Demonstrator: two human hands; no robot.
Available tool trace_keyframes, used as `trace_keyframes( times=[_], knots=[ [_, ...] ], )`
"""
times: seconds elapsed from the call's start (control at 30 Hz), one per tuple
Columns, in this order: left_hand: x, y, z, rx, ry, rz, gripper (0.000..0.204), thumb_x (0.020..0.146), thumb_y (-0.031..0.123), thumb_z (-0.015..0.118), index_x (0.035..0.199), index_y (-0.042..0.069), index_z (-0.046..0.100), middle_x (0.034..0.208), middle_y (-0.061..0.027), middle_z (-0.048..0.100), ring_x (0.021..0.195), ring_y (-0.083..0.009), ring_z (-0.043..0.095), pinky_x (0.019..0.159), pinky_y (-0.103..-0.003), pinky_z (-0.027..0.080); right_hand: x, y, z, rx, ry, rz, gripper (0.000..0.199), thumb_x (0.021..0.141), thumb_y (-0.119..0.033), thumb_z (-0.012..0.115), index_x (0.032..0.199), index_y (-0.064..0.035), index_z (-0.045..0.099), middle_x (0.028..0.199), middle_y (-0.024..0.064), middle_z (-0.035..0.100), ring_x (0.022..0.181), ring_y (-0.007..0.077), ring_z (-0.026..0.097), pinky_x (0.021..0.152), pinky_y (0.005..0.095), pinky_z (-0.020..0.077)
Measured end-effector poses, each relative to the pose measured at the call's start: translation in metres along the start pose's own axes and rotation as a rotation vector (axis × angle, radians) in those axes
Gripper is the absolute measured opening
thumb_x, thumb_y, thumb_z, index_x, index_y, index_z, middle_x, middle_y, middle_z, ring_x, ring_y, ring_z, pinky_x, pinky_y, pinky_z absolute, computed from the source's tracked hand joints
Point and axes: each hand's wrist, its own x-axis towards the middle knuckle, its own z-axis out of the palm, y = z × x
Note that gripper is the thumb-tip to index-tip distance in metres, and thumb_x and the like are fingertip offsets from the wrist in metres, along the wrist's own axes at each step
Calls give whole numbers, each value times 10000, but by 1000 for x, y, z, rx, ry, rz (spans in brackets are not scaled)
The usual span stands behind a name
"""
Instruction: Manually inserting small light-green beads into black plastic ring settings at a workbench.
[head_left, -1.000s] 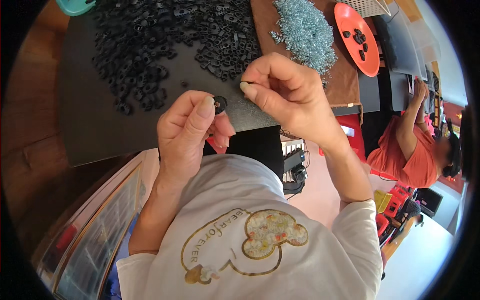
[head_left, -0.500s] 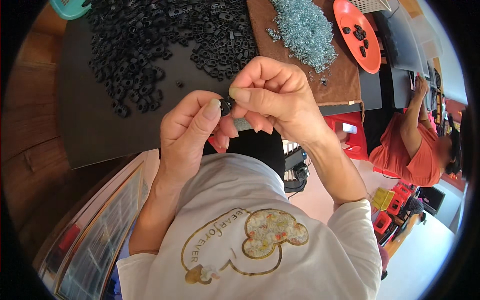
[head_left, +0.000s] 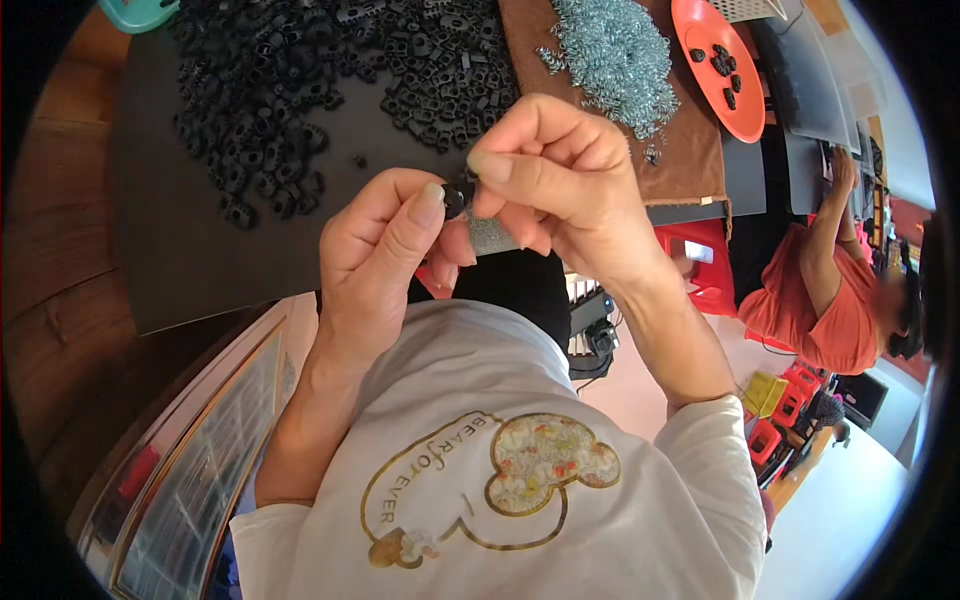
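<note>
The round black piece (head_left: 455, 201) sits in the left hand's (head_left: 385, 245) narrow grip, between thumb and fingertips; its long axis is unclear. Just right of the piece, the right hand (head_left: 560, 185) pinches a small dark bit (head_left: 471, 178), mostly hidden; whether the two touch, I cannot tell. Beyond the piece, black parts (head_left: 255, 120) heap on the tabletop (head_left: 200, 265); beyond and rightward of it, springs (head_left: 615, 65) lie on a brown cloth (head_left: 685, 180), with an orange plate (head_left: 742, 105) farther right.

- Brown wooden planks (head_left: 60, 230), far left
- Wood-framed glass panel (head_left: 185, 485), lower left
- Smooth pale-pink floor (head_left: 632, 392), right of centre
- Red plastic stools (head_left: 718, 287), right side
</note>
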Motion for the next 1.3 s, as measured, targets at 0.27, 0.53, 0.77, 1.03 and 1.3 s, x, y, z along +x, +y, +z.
trace_keyframes(
  times=[0.27,0.53,0.77,1.03,1.3],
  knots=[
    [0,0,1,-20,15,-9,259,1011,262,510,958,25,600,715,-34,615,560,-53,511,492,-192,425,0,-5,0,22,-22,22,44,891,-39,637,864,-10,620,699,63,669,456,43,513,383,184,345],
    [-1,2,1,1,21,-17,255,1008,258,516,954,24,602,715,-34,618,560,-53,512,494,-192,429,-2,-5,1,23,-56,30,48,900,-30,628,865,-6,604,696,52,662,473,35,515,400,179,354],
    [-1,2,-2,20,-19,-45,226,1001,226,532,960,17,610,710,-30,620,568,-50,513,507,-187,427,-7,-9,4,-206,-23,3,64,895,-14,606,833,-8,589,679,24,631,501,31,531,409,185,374],
    [1,4,-9,102,-159,-78,214,994,204,545,951,9,620,707,-17,617,574,-39,499,529,-181,422,-11,-8,-1,-230,-86,-27,90,882,-4,603,794,-6,588,671,10,608,532,39,548,434,195,416],
    [-2,5,-4,142,-120,-37,204,989,186,546,914,10,615,664,-1,590,551,-30,456,504,-181,372,-11,-21,-3,-324,-153,29,81,875,-11,620,795,1,615,702,39,635,568,49,572,467,197,443]
  ],
)
